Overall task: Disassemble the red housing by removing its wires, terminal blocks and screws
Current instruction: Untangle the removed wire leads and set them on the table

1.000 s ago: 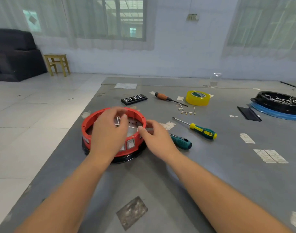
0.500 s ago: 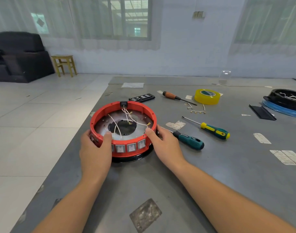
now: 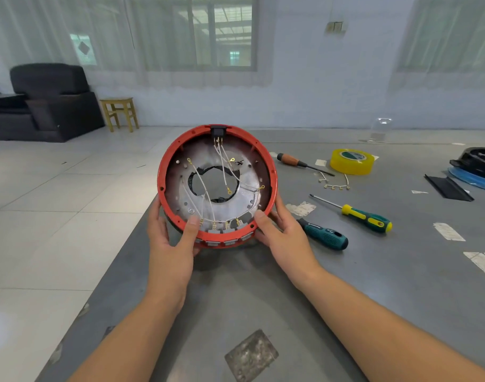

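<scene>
Red housing (image 3: pixel 164 172) at frame centre, tilted up off the table (image 3: pixel 373 271) with white wires (image 3: pixel 222 161) inside, gripped at its lower rim by left hand (image 3: pixel 172 241) and right hand (image 3: pixel 285 238), thumbs over the edge.

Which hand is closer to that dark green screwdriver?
Right. The right hand lies just beside the dark green screwdriver; the left hand grips the red housing's far side.
</scene>
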Motion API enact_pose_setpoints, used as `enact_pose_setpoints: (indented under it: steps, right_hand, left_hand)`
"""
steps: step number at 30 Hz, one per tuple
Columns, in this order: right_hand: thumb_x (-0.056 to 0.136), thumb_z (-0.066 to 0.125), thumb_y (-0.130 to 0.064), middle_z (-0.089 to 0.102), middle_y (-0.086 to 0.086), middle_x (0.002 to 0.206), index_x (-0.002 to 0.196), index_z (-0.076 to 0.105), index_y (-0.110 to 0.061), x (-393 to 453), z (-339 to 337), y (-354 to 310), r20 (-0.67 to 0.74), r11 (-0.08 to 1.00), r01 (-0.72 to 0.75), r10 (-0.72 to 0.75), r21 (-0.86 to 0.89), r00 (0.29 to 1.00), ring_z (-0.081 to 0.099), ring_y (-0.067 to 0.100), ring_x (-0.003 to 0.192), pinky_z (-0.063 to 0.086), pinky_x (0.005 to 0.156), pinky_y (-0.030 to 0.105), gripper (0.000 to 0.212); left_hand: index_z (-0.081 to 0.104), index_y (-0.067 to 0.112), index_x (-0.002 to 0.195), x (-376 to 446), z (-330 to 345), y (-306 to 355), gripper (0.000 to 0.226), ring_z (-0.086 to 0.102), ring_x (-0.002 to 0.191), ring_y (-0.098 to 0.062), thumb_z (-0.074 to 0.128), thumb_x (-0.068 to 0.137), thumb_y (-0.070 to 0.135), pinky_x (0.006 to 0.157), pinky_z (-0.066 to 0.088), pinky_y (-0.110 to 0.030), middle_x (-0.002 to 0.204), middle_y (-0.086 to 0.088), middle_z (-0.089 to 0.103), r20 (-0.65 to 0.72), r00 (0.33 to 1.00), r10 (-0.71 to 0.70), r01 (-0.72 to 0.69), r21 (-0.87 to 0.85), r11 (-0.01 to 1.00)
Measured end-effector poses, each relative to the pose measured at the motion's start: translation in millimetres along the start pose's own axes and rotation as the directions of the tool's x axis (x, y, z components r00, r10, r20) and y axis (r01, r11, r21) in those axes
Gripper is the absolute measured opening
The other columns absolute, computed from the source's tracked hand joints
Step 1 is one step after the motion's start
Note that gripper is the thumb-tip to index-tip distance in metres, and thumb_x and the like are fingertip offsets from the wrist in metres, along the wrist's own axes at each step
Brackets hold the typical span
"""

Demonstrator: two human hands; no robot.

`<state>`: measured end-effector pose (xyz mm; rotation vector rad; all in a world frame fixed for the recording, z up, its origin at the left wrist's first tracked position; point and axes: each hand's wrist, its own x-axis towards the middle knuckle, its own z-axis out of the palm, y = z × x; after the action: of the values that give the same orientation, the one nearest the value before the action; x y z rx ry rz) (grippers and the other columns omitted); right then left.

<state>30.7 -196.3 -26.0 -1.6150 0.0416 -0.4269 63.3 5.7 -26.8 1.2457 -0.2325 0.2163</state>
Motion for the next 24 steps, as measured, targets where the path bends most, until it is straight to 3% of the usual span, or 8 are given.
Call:
enact_pose_setpoints:
  steps: [2, 6, 8, 10, 12, 14, 17, 24]
  right_hand:
    - [0.088, 0.067, -0.055, 0.055, -0.02, 0.147, 0.15, 0.036, -0.058, -1, -1, 0, 0.009, 0.999, 0.024, -0.025, 0.025, 1.0, 0.057, 0.015, 0.133, 0.048, 0.11, 0.047, 0.069]
    - [0.096, 0.063, -0.03, 0.055, -0.012, 0.149, 0.155, 0.035, -0.046, -3, -4, -2, -0.011, 0.995, 0.066, -0.065, 0.077, 0.998, 0.054, 0.019, 0.137, 0.043, 0.114, 0.051, 0.067]
    - [0.099, 0.062, -0.024, 0.053, -0.013, 0.15, 0.157, 0.033, -0.042, -3, -5, -3, -0.042, 0.993, 0.082, -0.078, 0.09, 0.996, 0.054, 0.018, 0.137, 0.044, 0.113, 0.052, 0.067]
    - [0.101, 0.061, -0.023, 0.053, -0.018, 0.15, 0.156, 0.034, -0.042, -4, -6, -5, -0.065, 0.992, 0.099, -0.093, 0.083, 0.993, 0.055, 0.014, 0.135, 0.047, 0.111, 0.051, 0.064]
    - [0.102, 0.061, -0.025, 0.052, -0.027, 0.146, 0.156, 0.034, -0.044, -4, -6, -7, -0.09, 0.991, 0.123, -0.118, 0.045, 0.989, 0.056, 0.005, 0.132, 0.051, 0.109, 0.047, 0.063]
    - [0.102, 0.06, -0.024, 0.051, -0.035, 0.143, 0.157, 0.032, -0.043, -4, -5, -8, -0.106, 0.989, 0.149, -0.147, 0.012, 0.983, 0.055, -0.001, 0.131, 0.051, 0.109, 0.043, 0.064]
    - [0.103, 0.06, -0.026, 0.05, -0.031, 0.146, 0.157, 0.03, -0.044, -1, -7, -7, -0.114, 0.988, 0.154, -0.154, -0.008, 0.981, 0.052, 0.002, 0.135, 0.049, 0.111, 0.044, 0.064]
    - [0.103, 0.053, -0.04, 0.043, -0.026, 0.155, 0.158, 0.021, -0.05, 3, -4, -3, -0.04, 0.989, 0.138, -0.141, -0.059, 0.989, 0.042, 0.012, 0.146, 0.04, 0.117, 0.053, 0.064]
  left_hand:
    - [0.045, 0.067, 0.14, 0, -1, 1, 0.075, 0.064, 0.133, -0.023, 0.082, 0.086, 0.03, 0.086, 0.064, -0.041, 0.152, 0.009, 0.057, 0.065, 0.994, -0.092, 0.099, -0.119, 0.988]
    - [0.039, 0.06, 0.147, 5, 0, -6, 0.096, 0.068, 0.127, -0.03, 0.084, 0.079, 0.01, 0.09, 0.062, -0.05, 0.15, -0.005, 0.06, 0.133, 0.965, -0.225, 0.254, -0.262, 0.931]
    - [0.038, 0.038, 0.154, 8, 1, -8, 0.091, 0.07, 0.122, -0.032, 0.079, 0.081, 0.002, 0.088, 0.064, -0.047, 0.143, -0.012, 0.065, 0.147, 0.934, -0.324, 0.354, -0.3, 0.886]
    - [0.052, 0.014, 0.143, 13, 2, -8, 0.07, 0.073, 0.117, -0.033, 0.078, 0.079, 0.003, 0.085, 0.065, -0.042, 0.137, -0.017, 0.069, 0.197, 0.904, -0.38, 0.423, -0.273, 0.864]
    - [0.054, 0.008, 0.139, 18, 2, -6, 0.064, 0.072, 0.117, -0.038, 0.077, 0.08, 0.002, 0.088, 0.064, -0.046, 0.134, -0.021, 0.07, 0.268, 0.866, -0.422, 0.488, -0.274, 0.829]
    - [0.049, 0.009, 0.145, 22, 3, -6, 0.071, 0.07, 0.118, -0.044, 0.076, 0.08, -0.001, 0.094, 0.06, -0.054, 0.132, -0.023, 0.07, 0.311, 0.834, -0.455, 0.54, -0.298, 0.787]
    - [0.048, 0.012, 0.146, 27, 6, -6, 0.074, 0.07, 0.116, -0.047, 0.077, 0.08, -0.002, 0.093, 0.06, -0.057, 0.13, -0.023, 0.071, 0.327, 0.818, -0.473, 0.564, -0.298, 0.77]
    - [0.054, 0.015, 0.142, 23, 6, -11, 0.067, 0.073, 0.114, -0.042, 0.075, 0.081, -0.004, 0.083, 0.063, -0.056, 0.13, -0.02, 0.072, 0.256, 0.859, -0.444, 0.512, -0.383, 0.769]
